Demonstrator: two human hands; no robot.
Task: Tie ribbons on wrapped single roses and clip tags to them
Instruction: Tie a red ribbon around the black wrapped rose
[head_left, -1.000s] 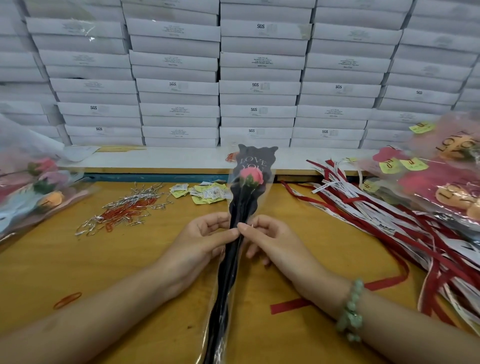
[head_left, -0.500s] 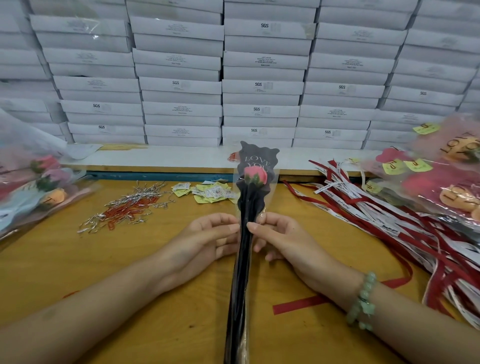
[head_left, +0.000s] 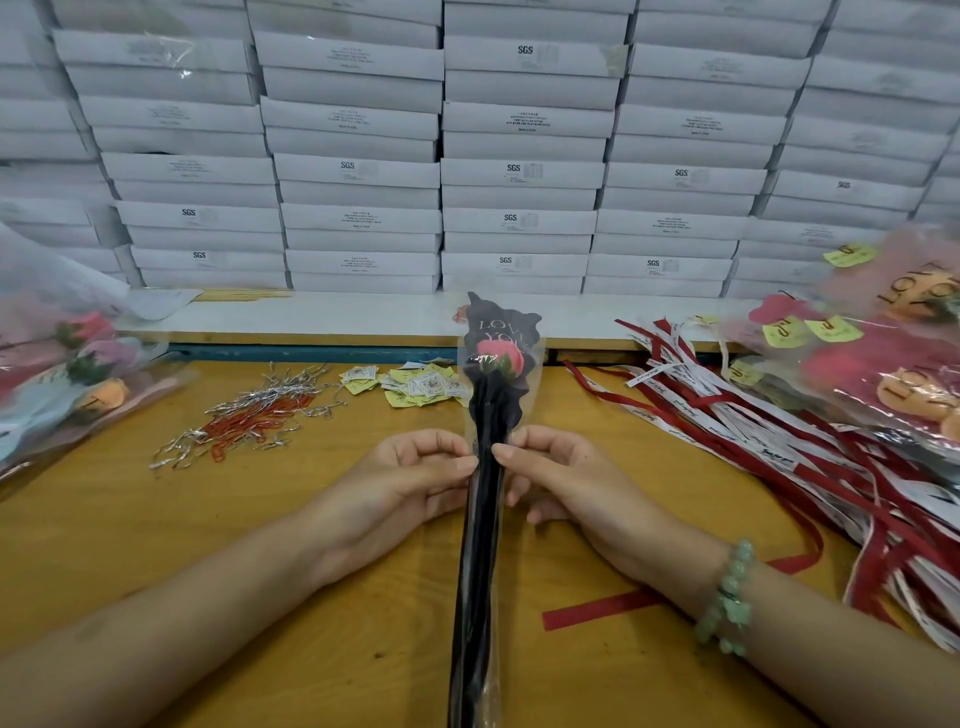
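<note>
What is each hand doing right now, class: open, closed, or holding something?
The left hand pinches the wrapped rose below the bloom.
The right hand pinches the same wrapped rose from the other side.

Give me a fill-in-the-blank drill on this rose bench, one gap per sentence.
The left hand and the right hand both pinch the rose, whose inner paper is coloured ____.
The bead bracelet sits on the ____ wrist.
The pile of ribbons lies to the ____ of the rose.
The boxes stacked behind the table are ____.
Missing words: black, right, right, white.
</note>
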